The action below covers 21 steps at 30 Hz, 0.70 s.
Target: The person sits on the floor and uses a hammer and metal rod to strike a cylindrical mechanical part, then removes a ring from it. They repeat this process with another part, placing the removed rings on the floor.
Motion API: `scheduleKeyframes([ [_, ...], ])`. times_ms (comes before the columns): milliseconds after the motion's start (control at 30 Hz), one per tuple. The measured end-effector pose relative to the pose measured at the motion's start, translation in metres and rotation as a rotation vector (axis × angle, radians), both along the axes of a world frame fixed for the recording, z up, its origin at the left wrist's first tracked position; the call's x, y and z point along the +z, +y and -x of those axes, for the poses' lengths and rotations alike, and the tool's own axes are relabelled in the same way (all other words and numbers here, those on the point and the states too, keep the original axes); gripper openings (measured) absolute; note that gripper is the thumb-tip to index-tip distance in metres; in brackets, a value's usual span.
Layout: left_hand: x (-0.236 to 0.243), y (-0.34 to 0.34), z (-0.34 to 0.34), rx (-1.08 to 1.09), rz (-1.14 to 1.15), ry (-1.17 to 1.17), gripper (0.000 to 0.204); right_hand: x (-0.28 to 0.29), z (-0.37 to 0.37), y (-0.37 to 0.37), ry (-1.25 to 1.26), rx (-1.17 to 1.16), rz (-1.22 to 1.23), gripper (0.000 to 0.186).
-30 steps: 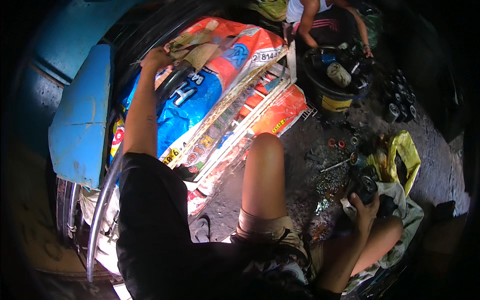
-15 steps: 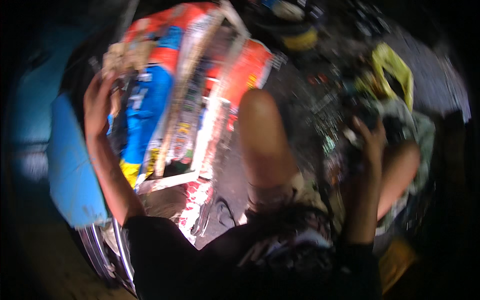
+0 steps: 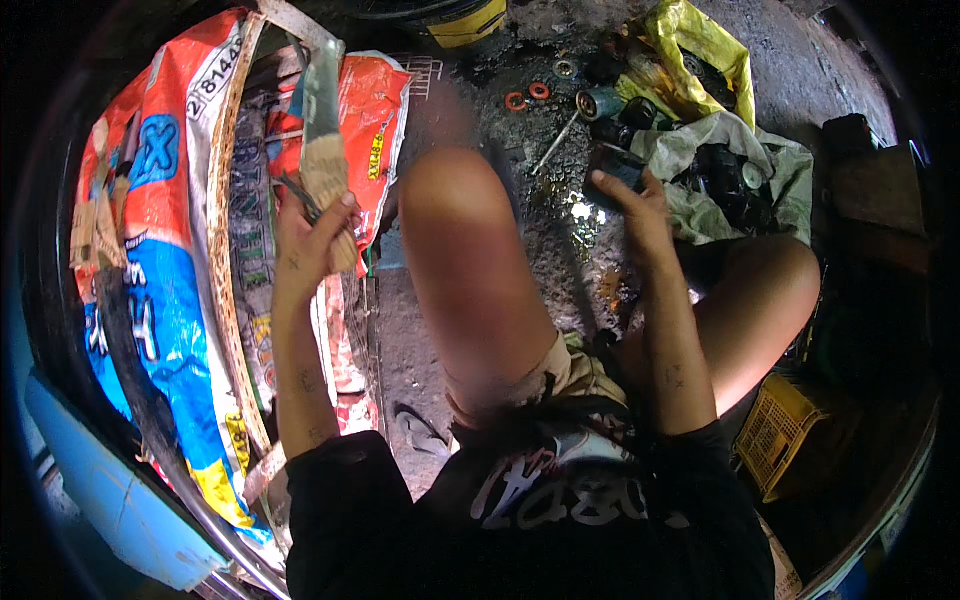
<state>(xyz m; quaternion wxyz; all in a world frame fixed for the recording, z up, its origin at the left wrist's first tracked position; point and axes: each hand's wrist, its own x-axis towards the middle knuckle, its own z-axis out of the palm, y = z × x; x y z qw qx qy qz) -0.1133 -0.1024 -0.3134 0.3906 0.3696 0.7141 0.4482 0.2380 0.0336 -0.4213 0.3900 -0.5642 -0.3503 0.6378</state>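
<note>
My left hand (image 3: 312, 240) is closed round the tan wooden handle of a large knife (image 3: 321, 100), its broad grey blade pointing away from me. A thin dark pointed piece (image 3: 298, 194) shows by the fingers; I cannot tell whether it is part of the knife. My right hand (image 3: 642, 205) grips a dark oil filter (image 3: 618, 172) low over the oily ground, thumb on top; the palm side is hidden. Just beyond it lie more oil filters (image 3: 600, 104). Beside it, a pale green sack (image 3: 790, 165) holds several black filters.
Printed feed sacks (image 3: 185, 290) hang on a rusty frame (image 3: 222, 170) at left, with wooden handles (image 3: 95, 232) tucked against them. A metal rod (image 3: 556, 143) and orange rings (image 3: 515, 101) lie ahead. A yellow sack (image 3: 715, 50), a bucket (image 3: 470, 25) and a yellow crate (image 3: 780, 425) stand around.
My left hand has come away from the wooden handles at the sacks, moving right with the knife in it. The right hand stays near the sack. The view has shifted and sharpened.
</note>
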Motion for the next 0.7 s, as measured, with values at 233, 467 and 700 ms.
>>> scheduleKeyframes([
  [233, -0.051, 0.001, 0.008, 0.045, 0.091, -0.097, 0.032, -0.075, 0.035, 0.049, 0.12, 0.236, -0.197, 0.06],
  [467, -0.156, -0.055, -0.028, 0.345, 0.207, -0.275, 0.028, -0.229, 0.062, 0.101, -0.045, 0.24, 0.229, 0.076],
  [700, -0.21, -0.074, -0.072, 0.433, 0.417, -0.404, 0.028, -0.274, 0.144, 0.174, -0.511, 0.463, -0.013, 0.079],
])
